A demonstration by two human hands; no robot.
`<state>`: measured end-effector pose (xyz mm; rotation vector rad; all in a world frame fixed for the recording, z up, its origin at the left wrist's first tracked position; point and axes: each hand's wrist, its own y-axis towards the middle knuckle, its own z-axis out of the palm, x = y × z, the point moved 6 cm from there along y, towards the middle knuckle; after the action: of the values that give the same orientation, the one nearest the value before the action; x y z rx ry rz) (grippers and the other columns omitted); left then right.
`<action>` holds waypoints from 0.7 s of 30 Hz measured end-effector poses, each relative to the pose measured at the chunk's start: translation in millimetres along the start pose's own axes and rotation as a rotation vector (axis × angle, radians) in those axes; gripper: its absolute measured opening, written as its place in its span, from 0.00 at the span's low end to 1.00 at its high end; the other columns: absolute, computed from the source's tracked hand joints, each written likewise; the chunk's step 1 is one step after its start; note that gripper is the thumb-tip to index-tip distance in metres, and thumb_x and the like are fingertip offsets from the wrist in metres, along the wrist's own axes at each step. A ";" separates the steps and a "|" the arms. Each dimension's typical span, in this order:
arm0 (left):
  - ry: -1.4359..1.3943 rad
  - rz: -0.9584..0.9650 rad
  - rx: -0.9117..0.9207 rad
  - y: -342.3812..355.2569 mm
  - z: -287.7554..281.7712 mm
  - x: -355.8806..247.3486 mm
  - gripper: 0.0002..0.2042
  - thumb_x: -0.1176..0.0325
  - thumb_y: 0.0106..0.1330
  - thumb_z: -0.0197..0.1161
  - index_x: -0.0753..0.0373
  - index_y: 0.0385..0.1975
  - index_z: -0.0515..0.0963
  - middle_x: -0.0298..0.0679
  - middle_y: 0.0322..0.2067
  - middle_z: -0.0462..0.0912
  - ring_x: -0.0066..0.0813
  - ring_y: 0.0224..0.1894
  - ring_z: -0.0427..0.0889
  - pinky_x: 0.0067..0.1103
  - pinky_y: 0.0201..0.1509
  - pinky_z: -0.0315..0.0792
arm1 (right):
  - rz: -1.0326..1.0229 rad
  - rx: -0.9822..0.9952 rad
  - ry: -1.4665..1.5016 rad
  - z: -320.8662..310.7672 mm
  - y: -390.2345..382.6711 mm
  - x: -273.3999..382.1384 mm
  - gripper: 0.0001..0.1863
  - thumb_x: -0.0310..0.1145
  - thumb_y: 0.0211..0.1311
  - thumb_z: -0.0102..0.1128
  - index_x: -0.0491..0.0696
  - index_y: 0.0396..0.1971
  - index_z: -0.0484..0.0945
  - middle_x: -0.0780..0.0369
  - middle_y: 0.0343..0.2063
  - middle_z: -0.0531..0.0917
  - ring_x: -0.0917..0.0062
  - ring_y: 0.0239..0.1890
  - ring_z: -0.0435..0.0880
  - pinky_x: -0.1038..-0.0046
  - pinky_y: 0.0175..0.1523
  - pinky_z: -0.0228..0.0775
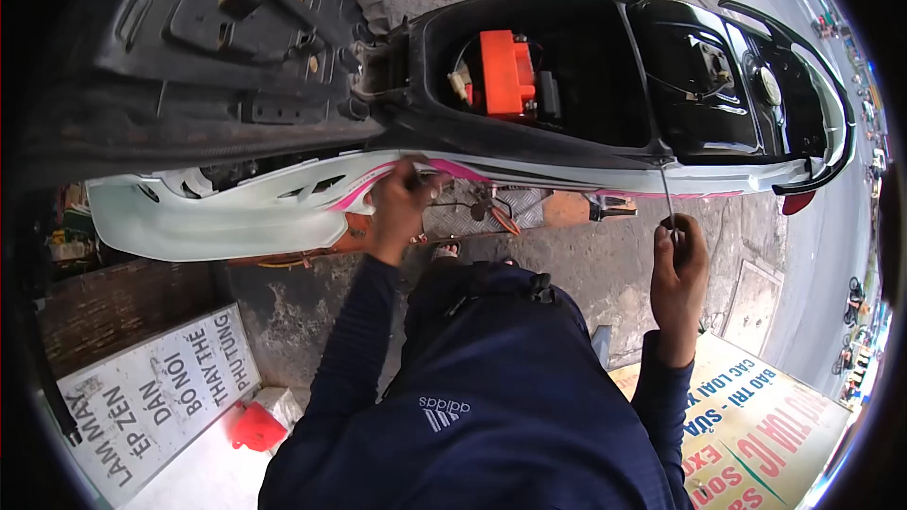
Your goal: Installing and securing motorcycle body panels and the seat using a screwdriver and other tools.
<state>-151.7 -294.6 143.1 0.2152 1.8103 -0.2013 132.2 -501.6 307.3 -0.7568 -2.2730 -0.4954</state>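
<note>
A motor scooter lies across the view with its white side panel [203, 217], striped pink and black, towards me. My left hand [402, 203] rests its fingertips against this panel's striped part, thumb and fingers apart. Further right, my right hand [680, 269] is closed around a screwdriver [670, 196]. Its thin metal shaft points away from me, and the tip meets the panel's upper edge by the rear corner of the black storage bucket [595, 85]. The handle is hidden in my fingers. An orange-red battery [507, 73] sits inside the bucket.
The raised black seat [227, 47] fills the far left. A black fuel tank [694, 76] and grab rail [846, 123] are at the right. Below the panel is a metal step plate [468, 217] with tools. Signboards [156, 401] stand near me; a road [803, 57] runs along the right.
</note>
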 end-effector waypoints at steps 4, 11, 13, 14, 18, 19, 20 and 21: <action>0.364 0.087 0.302 104.4 -72.2 47.7 0.25 0.53 0.54 0.72 0.61 0.48 0.79 0.42 0.34 0.86 0.33 0.39 0.84 0.29 0.45 0.74 | -0.279 -0.138 -0.278 1.7 -4.5 33.3 0.19 0.25 0.59 0.58 0.39 0.51 0.72 0.56 0.34 0.79 0.82 0.26 0.73 0.78 0.31 0.64; 0.643 -0.056 0.463 112.0 -36.2 16.7 0.26 0.48 0.56 0.69 0.57 0.51 0.79 0.41 0.51 0.81 0.32 0.58 0.75 0.29 0.62 0.65 | 0.198 -0.003 0.173 10.2 1.5 -3.6 0.11 0.29 0.63 0.60 0.40 0.41 0.81 0.67 0.17 0.76 0.86 0.20 0.73 0.81 0.25 0.62; 0.505 -0.012 0.620 115.8 -22.9 55.0 0.24 0.51 0.57 0.68 0.57 0.51 0.78 0.40 0.51 0.81 0.33 0.59 0.75 0.28 0.62 0.65 | 0.214 0.057 0.329 9.9 4.9 -6.5 0.12 0.30 0.63 0.60 0.40 0.43 0.81 0.68 0.18 0.76 0.86 0.20 0.73 0.82 0.25 0.61; 0.385 0.096 0.716 121.5 -16.2 90.5 0.23 0.53 0.58 0.67 0.57 0.51 0.78 0.40 0.51 0.81 0.36 0.58 0.75 0.28 0.61 0.67 | 0.218 0.135 0.486 16.3 8.8 -4.3 0.13 0.31 0.64 0.60 0.40 0.44 0.81 0.68 0.18 0.77 0.87 0.20 0.73 0.83 0.25 0.60; 0.497 0.277 0.389 92.2 5.2 22.6 0.17 0.55 0.57 0.67 0.58 0.43 0.83 0.41 0.45 0.84 0.41 0.53 0.79 0.31 0.56 0.70 | -0.079 -0.105 -0.402 5.4 2.4 14.8 0.12 0.28 0.65 0.55 0.37 0.43 0.79 0.51 0.25 0.83 0.67 0.26 0.84 0.69 0.34 0.71; 0.500 0.278 0.380 89.5 3.8 17.7 0.16 0.55 0.56 0.68 0.58 0.39 0.83 0.41 0.42 0.84 0.42 0.50 0.80 0.31 0.53 0.72 | -0.243 -0.188 -0.313 6.6 2.2 26.3 0.11 0.29 0.66 0.52 0.37 0.41 0.79 0.45 0.30 0.82 0.57 0.31 0.85 0.64 0.36 0.72; 0.497 0.281 0.374 86.6 6.5 10.4 0.16 0.55 0.54 0.69 0.59 0.36 0.84 0.41 0.39 0.85 0.43 0.47 0.81 0.32 0.50 0.73 | -0.174 -0.218 -0.106 9.4 3.2 11.6 0.10 0.28 0.65 0.53 0.37 0.39 0.79 0.53 0.24 0.82 0.68 0.24 0.82 0.69 0.29 0.69; 0.484 0.301 0.399 81.3 12.1 2.6 0.16 0.55 0.54 0.69 0.59 0.36 0.84 0.41 0.39 0.85 0.43 0.47 0.81 0.32 0.50 0.73 | 0.130 -0.083 0.388 13.5 5.7 -10.8 0.10 0.28 0.65 0.52 0.38 0.39 0.78 0.59 0.21 0.78 0.75 0.21 0.77 0.74 0.26 0.64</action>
<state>-120.5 -218.8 135.7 0.8747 2.1698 -0.3155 135.8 -494.2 291.0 -0.7695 -1.8422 -0.6190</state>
